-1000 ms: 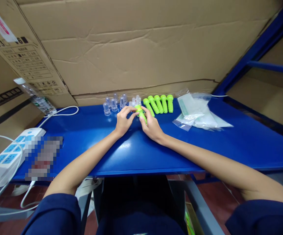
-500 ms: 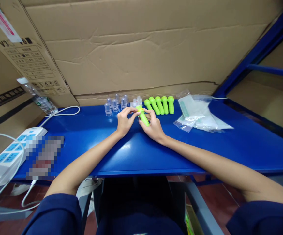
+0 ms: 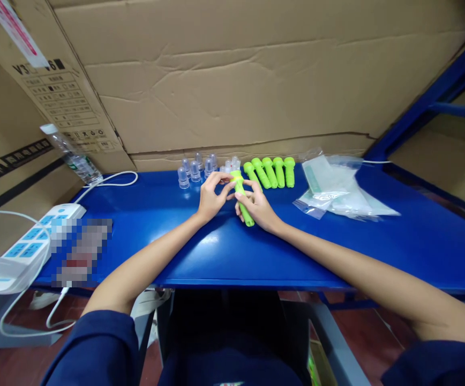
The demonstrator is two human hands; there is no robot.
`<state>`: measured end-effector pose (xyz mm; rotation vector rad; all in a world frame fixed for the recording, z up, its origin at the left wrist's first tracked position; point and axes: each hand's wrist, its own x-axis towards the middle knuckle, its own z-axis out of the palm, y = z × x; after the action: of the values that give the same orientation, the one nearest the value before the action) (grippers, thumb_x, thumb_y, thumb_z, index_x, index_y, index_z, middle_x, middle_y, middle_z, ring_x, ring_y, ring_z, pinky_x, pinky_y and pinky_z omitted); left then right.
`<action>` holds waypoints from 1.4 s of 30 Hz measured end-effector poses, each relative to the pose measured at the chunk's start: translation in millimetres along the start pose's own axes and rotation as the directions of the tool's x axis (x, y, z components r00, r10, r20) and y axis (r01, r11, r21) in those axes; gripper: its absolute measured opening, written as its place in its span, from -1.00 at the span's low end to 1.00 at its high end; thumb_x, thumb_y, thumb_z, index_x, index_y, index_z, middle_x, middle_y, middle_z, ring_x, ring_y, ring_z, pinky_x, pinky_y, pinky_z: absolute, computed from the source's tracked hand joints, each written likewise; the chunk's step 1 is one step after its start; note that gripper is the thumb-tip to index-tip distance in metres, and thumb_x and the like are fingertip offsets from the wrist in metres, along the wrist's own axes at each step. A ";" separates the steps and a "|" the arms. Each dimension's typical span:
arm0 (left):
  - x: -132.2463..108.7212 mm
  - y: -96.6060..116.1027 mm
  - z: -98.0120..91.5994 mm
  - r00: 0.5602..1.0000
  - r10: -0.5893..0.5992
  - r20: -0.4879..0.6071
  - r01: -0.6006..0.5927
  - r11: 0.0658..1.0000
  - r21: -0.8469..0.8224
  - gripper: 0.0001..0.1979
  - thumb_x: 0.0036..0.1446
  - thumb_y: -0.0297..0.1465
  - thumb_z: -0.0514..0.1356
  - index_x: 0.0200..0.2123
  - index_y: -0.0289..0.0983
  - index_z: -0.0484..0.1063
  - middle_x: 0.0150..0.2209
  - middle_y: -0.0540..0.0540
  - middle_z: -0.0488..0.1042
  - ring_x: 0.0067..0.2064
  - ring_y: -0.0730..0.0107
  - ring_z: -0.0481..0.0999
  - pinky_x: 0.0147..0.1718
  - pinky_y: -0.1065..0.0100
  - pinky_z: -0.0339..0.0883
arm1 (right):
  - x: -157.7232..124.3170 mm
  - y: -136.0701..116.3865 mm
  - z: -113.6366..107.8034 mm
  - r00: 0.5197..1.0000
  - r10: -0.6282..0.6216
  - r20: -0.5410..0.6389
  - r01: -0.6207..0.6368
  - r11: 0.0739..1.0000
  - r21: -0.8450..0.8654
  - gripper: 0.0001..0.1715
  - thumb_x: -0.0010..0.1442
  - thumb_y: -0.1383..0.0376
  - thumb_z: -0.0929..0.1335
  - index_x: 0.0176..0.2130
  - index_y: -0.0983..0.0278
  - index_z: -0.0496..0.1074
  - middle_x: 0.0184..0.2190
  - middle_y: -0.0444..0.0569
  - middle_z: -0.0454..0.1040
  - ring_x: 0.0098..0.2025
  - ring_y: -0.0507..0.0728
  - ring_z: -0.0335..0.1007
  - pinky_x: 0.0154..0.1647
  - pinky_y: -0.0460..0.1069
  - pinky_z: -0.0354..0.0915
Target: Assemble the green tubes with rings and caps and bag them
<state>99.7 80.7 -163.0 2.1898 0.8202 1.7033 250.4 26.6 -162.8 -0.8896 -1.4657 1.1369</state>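
Note:
A lime-green flashlight [image 3: 247,214] is held at a tilt over the blue table, its wide head away from me and its tail toward me. The fingertips of my left hand [image 3: 212,197] pinch the left side of its head. My right hand [image 3: 262,208] wraps its fingers round the barrel. Just behind my hands stand several clear plastic caps [image 3: 195,171], a few partly hidden by my left fingers. Several more green flashlights [image 3: 278,172] lie side by side to the right, their heads toward the cardboard.
Clear plastic bags [image 3: 332,193] lie on the blue table [image 3: 192,257] at the right. On the left are a power strip [image 3: 35,238], a phone [image 3: 83,249] on a white cable and a leaning water bottle [image 3: 74,158]. A cardboard wall [image 3: 232,80] closes off the back.
The held flashlight has come nearer to me and turned more upright in view, showing more of its tail. My right fingers have shifted along the barrel. The whole view has moved slightly.

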 end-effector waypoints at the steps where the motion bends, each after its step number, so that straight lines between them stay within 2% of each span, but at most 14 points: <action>1: -0.2 -1.2 0.9 1.000 -0.016 0.004 0.016 1.000 -0.016 -0.72 0.31 -0.16 0.19 -0.19 -0.27 0.47 -0.22 -0.12 0.55 -0.19 0.37 0.56 -0.16 0.35 0.46 | 0.5 -0.5 0.1 1.000 0.006 -0.001 -0.006 1.000 0.016 -0.25 0.12 -0.05 0.44 0.04 0.15 -0.01 -0.34 -0.18 0.50 -0.62 -0.01 0.37 -0.69 -0.08 0.34; 3: -1.3 -3.6 2.5 0.998 -0.059 0.023 0.060 0.997 -0.054 -0.71 0.31 -0.14 0.18 -0.17 -0.27 0.41 -0.21 -0.12 0.54 -0.18 0.38 0.57 -0.17 0.36 0.46 | 1.2 -1.3 0.4 1.000 0.004 -0.010 -0.004 1.000 0.030 -0.18 0.07 0.01 0.49 0.05 0.13 -0.05 -0.36 -0.23 0.48 -0.61 0.01 0.40 -0.66 -0.06 0.39; 7: -3.6 -6.4 3.0 0.992 -0.113 0.053 0.119 0.986 -0.119 -0.70 0.28 -0.12 0.21 -0.21 -0.25 0.34 -0.27 -0.07 0.52 -0.25 0.42 0.57 -0.21 0.40 0.44 | 2.1 -3.3 -0.6 0.999 0.014 0.034 -0.015 0.999 0.047 -0.26 0.13 0.02 0.42 0.07 0.12 -0.05 -0.38 -0.24 0.48 -0.61 0.01 0.39 -0.66 -0.07 0.38; 10: -3.5 -6.2 0.9 0.992 -0.123 0.029 0.125 0.988 -0.087 -0.69 0.25 -0.12 0.25 -0.25 -0.24 0.33 -0.28 -0.05 0.50 -0.26 0.43 0.54 -0.22 0.41 0.42 | 3.7 -4.7 -1.6 0.999 0.023 0.041 -0.025 0.998 0.058 -0.27 0.12 0.01 0.40 0.10 0.15 0.00 -0.28 -0.14 0.51 -0.56 0.01 0.41 -0.67 -0.08 0.37; 13: -2.4 -5.4 -0.3 0.994 -0.107 0.020 0.108 0.993 -0.053 -0.69 0.27 -0.11 0.22 -0.25 -0.24 0.34 -0.26 -0.07 0.50 -0.24 0.42 0.52 -0.19 0.40 0.41 | 5.0 -4.8 -1.2 0.999 0.025 0.021 -0.025 1.000 -0.015 -0.22 0.04 0.05 0.47 0.11 0.17 0.09 -0.21 -0.10 0.50 -0.52 0.01 0.41 -0.66 -0.06 0.38; 17: -1.8 -5.3 1.3 0.996 -0.077 0.044 0.082 0.989 -0.123 -0.71 0.29 -0.12 0.19 -0.19 -0.25 0.36 -0.20 -0.11 0.51 -0.21 0.40 0.53 -0.20 0.39 0.41 | 5.2 -4.3 -1.2 0.999 0.034 0.042 -0.030 0.996 -0.082 -0.43 0.13 0.05 0.44 0.01 0.22 0.24 -0.36 -0.15 0.46 -0.45 0.04 0.45 -0.49 -0.01 0.47; 19: -1.7 -5.0 2.0 0.996 -0.073 0.053 0.081 0.983 -0.162 -0.69 0.26 -0.12 0.23 -0.16 -0.25 0.36 -0.18 -0.11 0.51 -0.19 0.39 0.54 -0.20 0.39 0.41 | 5.1 -4.2 -2.3 0.996 0.053 0.074 -0.049 0.998 -0.051 -0.43 0.16 0.03 0.43 0.03 0.21 0.22 -0.39 -0.17 0.46 -0.46 0.05 0.46 -0.47 -0.01 0.46; 23: -1.4 -3.1 1.1 0.994 -0.075 0.085 0.086 0.987 -0.134 -0.71 0.23 -0.15 0.26 -0.17 -0.25 0.39 -0.19 -0.11 0.55 -0.15 0.35 0.56 -0.18 0.37 0.39 | 4.0 -3.6 -3.0 0.985 0.104 0.138 -0.107 0.994 0.019 -0.35 0.17 0.02 0.42 0.08 0.14 0.08 -0.40 -0.21 0.47 -0.59 0.02 0.37 -0.62 -0.04 0.34; 27: -1.2 -2.6 -0.6 0.992 -0.099 0.084 0.107 0.989 -0.098 -0.75 0.27 -0.19 0.23 -0.23 -0.27 0.41 -0.24 -0.10 0.56 -0.21 0.37 0.56 -0.21 0.36 0.38 | 2.5 -3.8 -1.6 0.991 0.111 0.078 -0.118 0.989 0.092 -0.30 0.14 0.06 0.39 0.09 0.10 -0.05 -0.50 -0.36 0.38 -0.70 0.00 0.24 -0.72 -0.09 0.20; 30: -1.4 -3.5 -0.7 0.990 -0.114 0.088 0.122 0.989 -0.089 -0.76 0.28 -0.19 0.22 -0.26 -0.27 0.41 -0.27 -0.08 0.57 -0.23 0.38 0.57 -0.23 0.37 0.38 | 2.3 -5.8 -2.1 0.994 0.102 0.025 -0.104 0.991 0.079 -0.33 0.11 0.04 0.39 0.02 0.10 -0.05 -0.54 -0.40 0.34 -0.75 -0.02 0.15 -0.78 -0.12 0.10; 36: -3.6 -2.1 0.7 0.982 -0.159 0.103 0.171 0.978 -0.123 -0.76 0.26 -0.23 0.25 -0.16 -0.27 0.36 -0.22 -0.12 0.60 -0.17 0.35 0.62 -0.24 0.38 0.40 | 1.6 -8.1 -2.5 0.996 0.095 0.001 -0.095 0.995 0.011 -0.34 0.13 -0.02 0.36 0.02 0.11 -0.05 -0.52 -0.37 0.35 -0.75 -0.02 0.16 -0.79 -0.13 0.09; 42: 0.0 -7.7 -4.6 0.965 -0.092 0.247 0.102 0.994 -0.030 -0.81 0.33 -0.32 0.16 -0.08 -0.29 0.42 -0.10 -0.19 0.61 -0.08 0.30 0.61 -0.16 0.34 0.44 | 3.9 -2.0 -4.2 0.993 0.121 -0.001 -0.121 0.993 0.010 -0.36 0.16 -0.03 0.28 0.08 0.11 -0.06 -0.45 -0.32 0.34 -0.72 -0.01 0.20 -0.74 -0.08 0.17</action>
<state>93.2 86.3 -165.7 2.2339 0.8033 1.3571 253.7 30.5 -159.7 -0.9832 -1.4196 1.2307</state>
